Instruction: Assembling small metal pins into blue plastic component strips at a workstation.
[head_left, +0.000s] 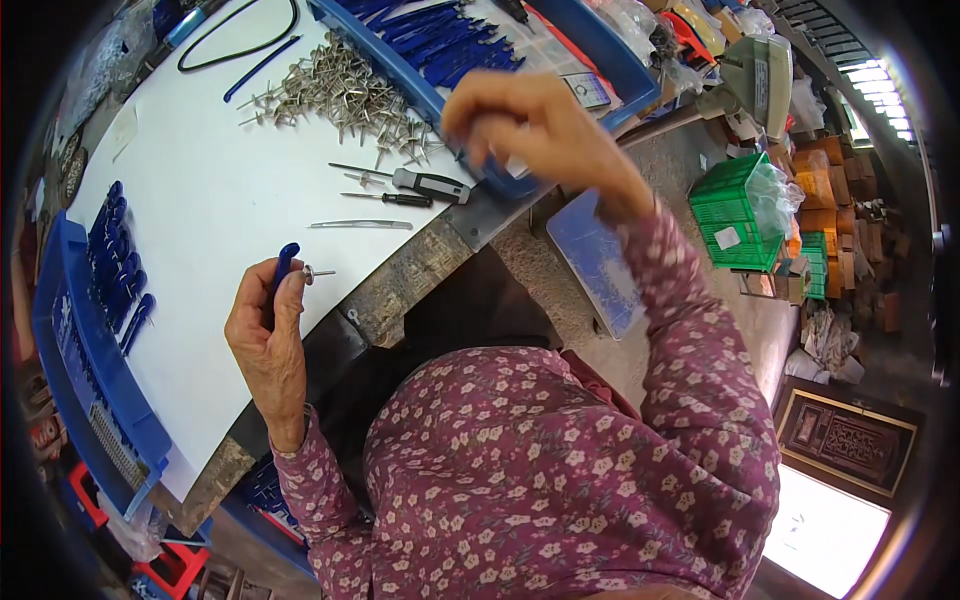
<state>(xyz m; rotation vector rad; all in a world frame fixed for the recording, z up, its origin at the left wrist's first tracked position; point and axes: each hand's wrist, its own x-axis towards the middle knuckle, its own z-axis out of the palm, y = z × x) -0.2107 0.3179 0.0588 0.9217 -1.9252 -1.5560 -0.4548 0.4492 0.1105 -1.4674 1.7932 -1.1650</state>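
Observation:
My left hand (268,340), at the near edge of the white table, pinches a blue plastic handle (284,262) upright between thumb and fingers. A small metal pin with a round disc (318,273) sticks out to the right beside the thumb; whether it is fixed to the handle I cannot tell. My right hand (535,125) is raised over the near right corner of the large blue tray, its fingers bent and smeared by motion. Between the hands lie a grey-handled screwdriver (432,185), a black-handled screwdriver (400,199) and a thin metal strip (360,224).
A heap of metal pins with discs (350,95) lies beside the large blue tray (395,68), which holds many blue handles (440,45). More blue handles (115,255) lie by a second blue tray (130,405) at left. A green crate (725,215) stands right, beyond a blue stool (595,255).

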